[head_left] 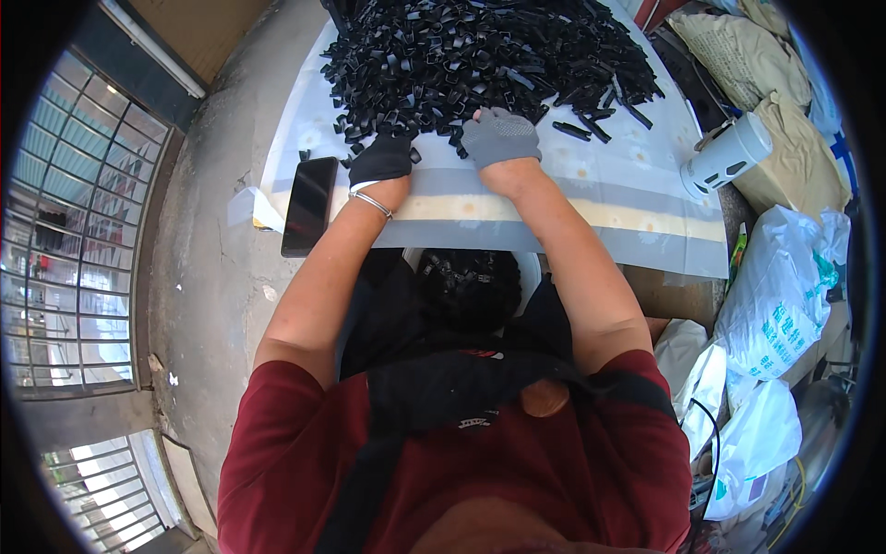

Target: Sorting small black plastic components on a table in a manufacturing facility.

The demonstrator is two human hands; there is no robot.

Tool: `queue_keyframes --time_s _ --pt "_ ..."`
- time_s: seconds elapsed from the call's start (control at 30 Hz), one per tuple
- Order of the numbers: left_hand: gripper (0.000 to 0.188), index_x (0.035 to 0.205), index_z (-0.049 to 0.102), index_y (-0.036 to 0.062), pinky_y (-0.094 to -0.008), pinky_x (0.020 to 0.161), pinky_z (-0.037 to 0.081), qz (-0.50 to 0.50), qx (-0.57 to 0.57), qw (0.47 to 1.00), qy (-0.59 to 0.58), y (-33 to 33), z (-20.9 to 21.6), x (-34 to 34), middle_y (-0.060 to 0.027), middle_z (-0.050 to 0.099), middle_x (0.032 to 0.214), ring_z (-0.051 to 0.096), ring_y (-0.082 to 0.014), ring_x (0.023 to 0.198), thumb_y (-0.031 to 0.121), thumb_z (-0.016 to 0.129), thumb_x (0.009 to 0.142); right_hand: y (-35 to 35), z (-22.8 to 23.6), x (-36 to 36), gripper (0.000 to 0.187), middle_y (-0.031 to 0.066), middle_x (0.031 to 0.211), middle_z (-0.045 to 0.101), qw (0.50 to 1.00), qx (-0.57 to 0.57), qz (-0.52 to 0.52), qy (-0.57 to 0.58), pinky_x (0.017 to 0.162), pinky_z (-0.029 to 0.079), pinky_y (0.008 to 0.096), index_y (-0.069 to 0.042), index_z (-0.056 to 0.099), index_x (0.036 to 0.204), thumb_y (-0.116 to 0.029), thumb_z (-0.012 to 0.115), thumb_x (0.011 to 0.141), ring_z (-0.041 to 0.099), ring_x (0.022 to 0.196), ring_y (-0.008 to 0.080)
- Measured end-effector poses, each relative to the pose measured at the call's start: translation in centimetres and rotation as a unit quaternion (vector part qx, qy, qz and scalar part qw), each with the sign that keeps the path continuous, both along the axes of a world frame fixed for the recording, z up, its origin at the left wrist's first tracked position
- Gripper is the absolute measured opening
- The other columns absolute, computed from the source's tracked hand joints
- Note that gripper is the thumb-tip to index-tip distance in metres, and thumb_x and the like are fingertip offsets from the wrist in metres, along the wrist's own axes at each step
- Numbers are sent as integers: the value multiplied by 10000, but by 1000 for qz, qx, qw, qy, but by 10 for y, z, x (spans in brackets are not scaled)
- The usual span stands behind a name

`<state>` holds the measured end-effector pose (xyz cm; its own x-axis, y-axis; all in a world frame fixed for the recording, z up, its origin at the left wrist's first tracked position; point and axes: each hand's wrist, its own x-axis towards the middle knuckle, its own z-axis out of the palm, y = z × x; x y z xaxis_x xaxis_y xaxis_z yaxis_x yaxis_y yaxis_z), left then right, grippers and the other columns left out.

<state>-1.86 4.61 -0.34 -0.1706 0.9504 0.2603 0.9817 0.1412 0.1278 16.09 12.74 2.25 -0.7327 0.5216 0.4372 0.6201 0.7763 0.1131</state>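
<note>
A large pile of small black plastic-looking pieces [434, 65], many of them short bent strips, covers the far part of the table. At the pile's near edge is my left hand [380, 161], in a black glove with a bracelet at the wrist. It looks closed, its fingertips lost among the pieces. To its right, my right hand [503, 138] wears a grey fingerless glove. Its fingers are curled against the pile's edge, and whatever they hold is hidden. Below the table's front edge, a white tub [529, 277] between my legs holds more black pieces.
A dark phone [309, 205] lies at the table's left edge, left of my forearm. A pale bottle [727, 154] stands at the right edge of the patterned tablecloth [637, 217]. Sacks [784, 157] and white plastic bags [775, 295] crowd the right side. Barred windows [78, 222] line the left.
</note>
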Motion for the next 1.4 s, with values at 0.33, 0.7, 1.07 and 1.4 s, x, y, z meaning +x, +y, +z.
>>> queue_keyframes --time_s 0.33,0.7,1.07,1.4 --pt "206 869 582 36 -395 724 460 -3 115 988 -100 -28 -1 -8 -166 601 833 570 -333 813 191 489 770 -25 -7 43 131 110 866 593 945 -49 34 322 740 463 346 -36 578 862 -108 483 811 579 806 263" --pt "387 1133 510 60 -308 719 459 -16 -324 865 -383 -85 70 53 -137 618 880 597 -229 787 256 546 801 -105 4 68 316 132 981 568 871 -422 127 216 820 420 337 -21 543 1073 -229 557 837 537 936 261" --pt "445 1118 550 79 -278 738 441 -81 -225 825 -512 -103 15 58 -108 617 908 568 -183 824 430 407 885 -126 4 55 263 133 768 583 918 -302 120 226 651 429 415 -37 567 887 -280 583 791 550 731 331" --pt "469 1010 579 4 -297 721 442 -122 -128 806 -564 -100 22 54 -106 624 883 579 -211 769 413 367 919 -122 16 72 222 125 837 579 939 -229 157 202 685 426 377 -20 572 920 -215 584 813 538 778 315"
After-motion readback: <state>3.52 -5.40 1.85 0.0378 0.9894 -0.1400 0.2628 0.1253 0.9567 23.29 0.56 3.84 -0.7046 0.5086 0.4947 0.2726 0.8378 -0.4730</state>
